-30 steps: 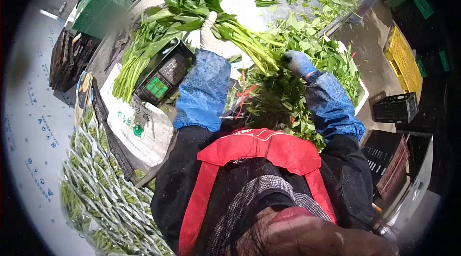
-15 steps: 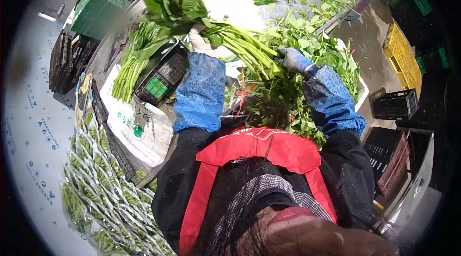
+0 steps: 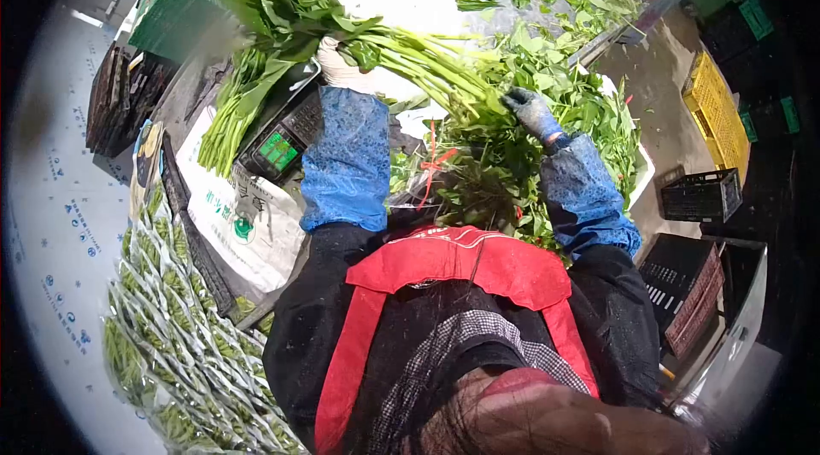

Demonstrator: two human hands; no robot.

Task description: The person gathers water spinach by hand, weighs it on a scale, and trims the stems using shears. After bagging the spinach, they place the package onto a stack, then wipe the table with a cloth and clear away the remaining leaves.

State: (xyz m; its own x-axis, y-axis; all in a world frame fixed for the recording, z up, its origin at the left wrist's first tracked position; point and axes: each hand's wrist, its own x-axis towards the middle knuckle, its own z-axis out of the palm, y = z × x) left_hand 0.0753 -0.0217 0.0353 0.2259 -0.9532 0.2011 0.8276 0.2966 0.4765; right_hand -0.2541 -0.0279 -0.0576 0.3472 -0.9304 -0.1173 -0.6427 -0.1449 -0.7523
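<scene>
My left hand (image 3: pixel 343 65), in a pale glove, is wrapped round a bunch of leafy green stems (image 3: pixel 431 62). The leaves fan out to the upper left and the cut stem ends point right. At those ends is my right hand (image 3: pixel 531 112), in a blue-grey glove, its fingers curled; whether a stem is between them is too small to tell. Below the left hand stands a black scale (image 3: pixel 275 144) with a lit green display. Another bunch of greens (image 3: pixel 229 126) lies across the scale's left side. A red tie (image 3: pixel 437 163) hangs between my forearms.
Loose leaves (image 3: pixel 555 71) are heaped at the right of the table. Bagged greens (image 3: pixel 188 344) stand at lower left, beside a white printed sack (image 3: pixel 248 229). Green crates (image 3: pixel 175 11) are at upper left, a yellow crate (image 3: pixel 716 109) and a black crate (image 3: pixel 702 195) at right.
My left hand and the held bunch have shifted left and slightly down. The right hand has moved slightly, staying near the stem ends.
</scene>
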